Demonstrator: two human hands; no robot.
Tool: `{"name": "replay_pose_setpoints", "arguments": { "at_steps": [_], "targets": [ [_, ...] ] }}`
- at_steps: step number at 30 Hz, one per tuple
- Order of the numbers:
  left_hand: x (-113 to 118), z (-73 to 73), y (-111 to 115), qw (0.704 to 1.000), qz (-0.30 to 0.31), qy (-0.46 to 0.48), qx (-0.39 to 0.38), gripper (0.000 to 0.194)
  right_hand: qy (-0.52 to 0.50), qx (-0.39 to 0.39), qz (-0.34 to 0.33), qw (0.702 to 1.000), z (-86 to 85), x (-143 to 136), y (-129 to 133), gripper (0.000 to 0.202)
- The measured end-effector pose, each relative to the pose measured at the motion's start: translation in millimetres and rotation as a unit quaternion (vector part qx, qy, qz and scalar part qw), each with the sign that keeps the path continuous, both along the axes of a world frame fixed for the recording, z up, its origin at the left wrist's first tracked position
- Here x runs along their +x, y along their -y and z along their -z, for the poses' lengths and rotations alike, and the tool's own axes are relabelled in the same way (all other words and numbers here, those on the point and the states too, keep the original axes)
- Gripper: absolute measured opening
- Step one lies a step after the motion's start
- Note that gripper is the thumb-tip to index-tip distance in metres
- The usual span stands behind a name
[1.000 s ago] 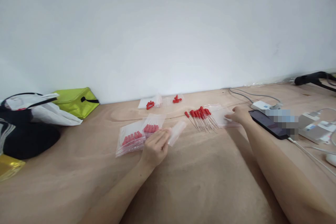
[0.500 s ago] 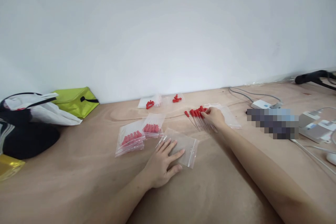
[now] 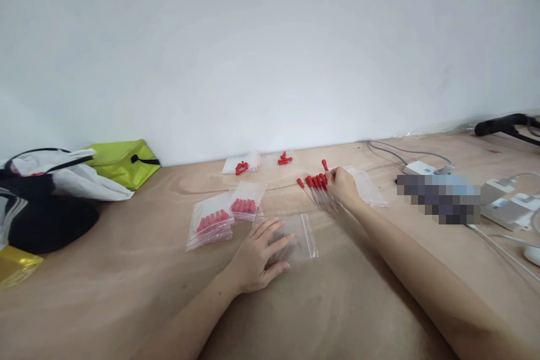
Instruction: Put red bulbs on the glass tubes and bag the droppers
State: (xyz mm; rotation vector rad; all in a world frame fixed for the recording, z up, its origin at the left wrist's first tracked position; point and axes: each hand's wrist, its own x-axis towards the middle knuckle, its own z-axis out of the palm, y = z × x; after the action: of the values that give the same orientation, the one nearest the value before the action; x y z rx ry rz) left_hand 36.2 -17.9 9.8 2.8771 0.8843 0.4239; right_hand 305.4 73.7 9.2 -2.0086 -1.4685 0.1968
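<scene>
My left hand (image 3: 262, 256) lies with its fingers spread on a clear zip bag (image 3: 300, 242), whose zip edge faces right. My right hand (image 3: 342, 184) is closed in a pinch on a dropper, its red bulb (image 3: 324, 165) sticking up past the fingertips. Close beside it, several droppers with red bulbs (image 3: 315, 181) and thin clear stems lie in a row, one set a little apart at the left. Part of the row is hidden by the right hand. Another clear bag (image 3: 368, 187) lies behind that hand.
Left of my left hand are bags with red bulbs (image 3: 212, 220) and a further bag of bulbs (image 3: 243, 205). Loose red bulbs (image 3: 284, 158) lie on bags near the wall. Chargers (image 3: 422, 167) and cables are at right; a green bag (image 3: 124, 163) and dark cap (image 3: 50, 222) at left.
My right hand has drawn one dropper out from the row, and fewer bulbs remain beside it. The bag under my left hand has turned, and its zip edge now stands more upright in view.
</scene>
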Motion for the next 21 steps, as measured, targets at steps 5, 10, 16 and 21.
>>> {"name": "replay_pose_setpoints", "arguments": {
  "at_steps": [5,10,16,21],
  "targets": [
    [-3,5.6,-4,0.998,-0.027,-0.019,-0.048,0.045,-0.299,0.138,-0.102,0.939,7.2,1,26,0.034],
    [8,5.7,2,0.996,-0.064,-0.038,-0.047,0.042,-0.454,0.132,-0.128,0.872,28.8,-11,62,0.068],
    [7,4.4,0,0.995,-0.062,-0.055,-0.053,0.043,-0.472,0.128,-0.122,0.864,35.8,-22,72,0.067],
    [8,3.0,0,0.994,-0.063,-0.06,-0.062,0.044,-0.489,0.123,-0.137,0.853,31.8,-30,77,0.063]
  ]
}}
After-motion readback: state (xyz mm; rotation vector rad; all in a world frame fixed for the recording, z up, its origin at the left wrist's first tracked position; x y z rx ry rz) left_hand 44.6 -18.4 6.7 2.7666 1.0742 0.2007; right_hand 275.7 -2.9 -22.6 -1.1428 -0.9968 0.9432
